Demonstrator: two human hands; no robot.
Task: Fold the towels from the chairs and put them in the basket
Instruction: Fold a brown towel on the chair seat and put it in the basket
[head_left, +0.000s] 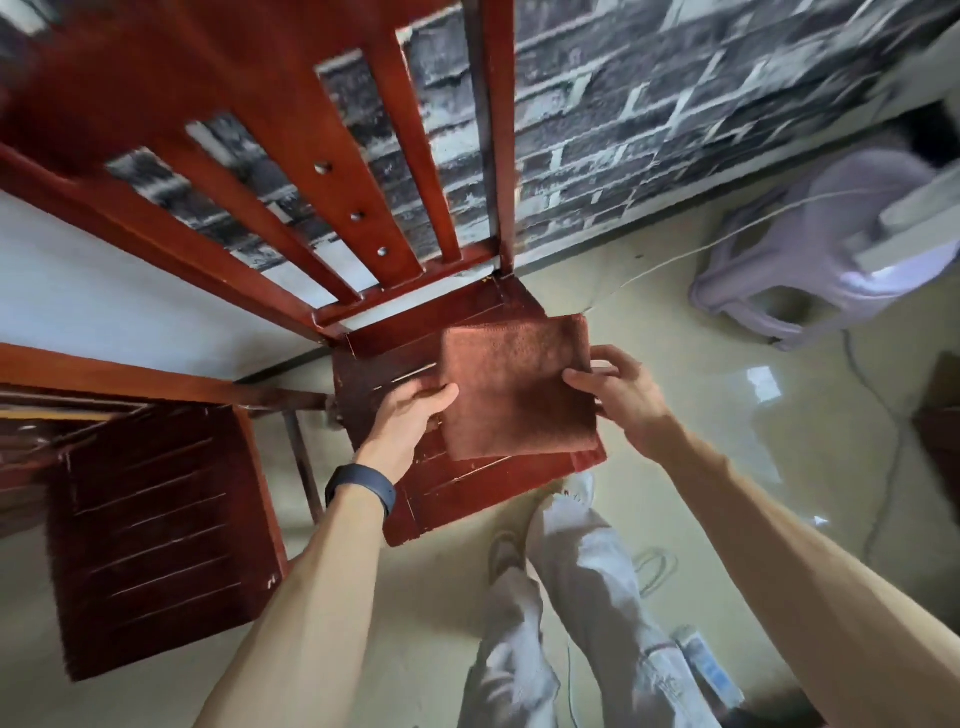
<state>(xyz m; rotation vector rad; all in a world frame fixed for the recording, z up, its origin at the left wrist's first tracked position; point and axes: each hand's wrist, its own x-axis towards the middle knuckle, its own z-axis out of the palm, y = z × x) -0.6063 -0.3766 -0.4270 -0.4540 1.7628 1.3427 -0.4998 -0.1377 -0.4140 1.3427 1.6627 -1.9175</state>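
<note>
Nearest the camera, the person's legs in pale trousers (571, 597) stand at the front edge of the chair (467, 488). This stance brings both forearms over the seat without leaning. A dark wristband (361, 488) sits on the left wrist.

The left hand (410, 415) grips the left edge of the towel (519, 389), thumb on top and fingers curled beneath. The right hand (618, 395) pinches the right edge the same way, thumb on the upper face and fingers wrapped round the side. An opposed two-sided grip of this kind keeps the layers aligned, so the fold does not spring open.

The towel is brown, folded to a compact rectangle, and lies flat on the right part of the slatted seat, its far right corner at the seat's edge. The seat serves as a firm work surface — the probable reason the fold is made here and not in the air. Judged from its shape, folding is at or near completion; transfer to the basket is not yet done. No basket is in view.

A second chair (156, 519) stands just beside, to the left. Behind both runs a brick-pattern wall (675, 104). Farther right — well apart from the chairs — a lilac stool (810, 260) rests on the glossy floor (779, 441).
</note>
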